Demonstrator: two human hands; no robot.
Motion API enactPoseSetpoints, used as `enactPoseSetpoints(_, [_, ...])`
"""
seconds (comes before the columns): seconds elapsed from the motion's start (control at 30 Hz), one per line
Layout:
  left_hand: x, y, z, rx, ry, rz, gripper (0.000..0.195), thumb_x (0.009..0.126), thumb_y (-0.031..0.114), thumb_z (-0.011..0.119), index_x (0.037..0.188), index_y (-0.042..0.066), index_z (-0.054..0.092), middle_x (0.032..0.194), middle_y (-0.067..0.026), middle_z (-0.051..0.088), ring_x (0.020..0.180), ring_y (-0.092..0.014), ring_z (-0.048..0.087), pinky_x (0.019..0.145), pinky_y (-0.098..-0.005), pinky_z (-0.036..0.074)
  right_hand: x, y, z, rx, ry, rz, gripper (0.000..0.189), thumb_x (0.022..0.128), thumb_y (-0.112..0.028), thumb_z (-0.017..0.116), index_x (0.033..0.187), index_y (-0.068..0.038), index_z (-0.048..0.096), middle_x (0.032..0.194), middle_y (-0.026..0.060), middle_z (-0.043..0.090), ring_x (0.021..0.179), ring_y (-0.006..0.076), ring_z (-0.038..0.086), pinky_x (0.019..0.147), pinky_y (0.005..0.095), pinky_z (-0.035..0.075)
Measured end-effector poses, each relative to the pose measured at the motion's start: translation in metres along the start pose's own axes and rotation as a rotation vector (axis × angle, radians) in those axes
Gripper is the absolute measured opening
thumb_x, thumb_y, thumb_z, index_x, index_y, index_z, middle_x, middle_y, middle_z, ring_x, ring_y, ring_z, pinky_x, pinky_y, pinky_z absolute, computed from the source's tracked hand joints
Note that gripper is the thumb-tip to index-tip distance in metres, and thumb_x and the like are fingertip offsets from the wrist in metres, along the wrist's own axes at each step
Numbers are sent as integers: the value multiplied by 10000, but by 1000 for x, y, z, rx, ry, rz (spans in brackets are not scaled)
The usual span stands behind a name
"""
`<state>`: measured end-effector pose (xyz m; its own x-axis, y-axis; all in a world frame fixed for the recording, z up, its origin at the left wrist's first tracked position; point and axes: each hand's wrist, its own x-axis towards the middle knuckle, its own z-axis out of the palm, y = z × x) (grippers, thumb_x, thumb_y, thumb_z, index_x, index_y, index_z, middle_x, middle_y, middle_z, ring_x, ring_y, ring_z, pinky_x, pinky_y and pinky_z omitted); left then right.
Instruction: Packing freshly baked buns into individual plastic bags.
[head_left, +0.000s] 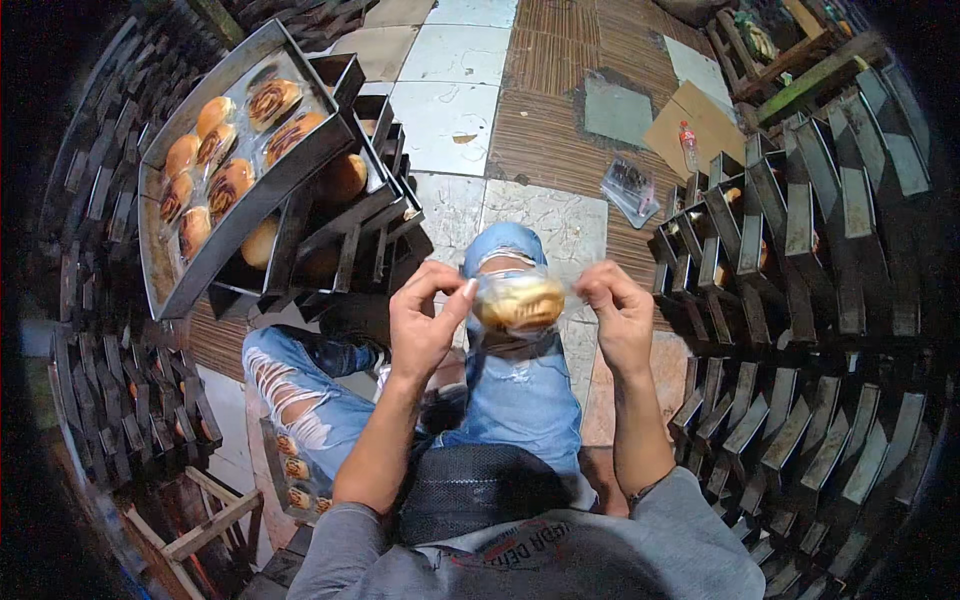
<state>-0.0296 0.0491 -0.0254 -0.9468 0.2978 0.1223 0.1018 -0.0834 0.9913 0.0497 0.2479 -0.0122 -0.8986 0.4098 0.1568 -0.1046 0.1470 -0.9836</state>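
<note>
A golden bread roll (521, 306) in a clear plastic bag hangs in front of me, over my jeans at knee height. It is blurred by motion. My left hand (429, 315) pinches the bag's left end between thumb and fingers. At the opposite end, my right hand (619, 311) has its fingertips closed on the thin film, which is hard to make out there. To the left, a metal baking tray (300, 191) holds several brown-striped rolls (231, 184), some visibly in clear bags. This tray rests tilted on a stack of metal trays (349, 251) with more rolls inside.
Stacked metal trays (795, 217) crowd the right side, and another stack (135, 397) stands at left. A cardboard sheet (701, 109) with a plastic bottle (688, 146) lies ahead, near a clear plastic package (630, 193). Striped rolls (296, 469) and a wooden frame (214, 525) are low at left.
</note>
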Motion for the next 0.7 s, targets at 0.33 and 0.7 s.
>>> enactPoseSetpoints(0.33, [-4, 9, 10, 67, 67, -137, 73, 746, 33, 614, 766, -27, 650, 713, -79, 638, 677, -114, 565, 652, -231, 443, 5, 2, -9, -75, 202, 214, 159, 807, -96, 577, 839, 48, 637, 730, 42, 617, 655, 100, 525, 620, 223, 418])
enactPoseSetpoints(0.7, [-69, -34, 14, -364, 94, -807, 222, 821, 175, 568, 704, -10, 608, 640, -37, 585, 583, -84, 489, 579, -205, 370, -102, 18, 8, 463, 493, 640, 239, 873, -235, 491, 926, -3, 521, 834, 84, 573, 666, 124, 519, 573, 233, 402])
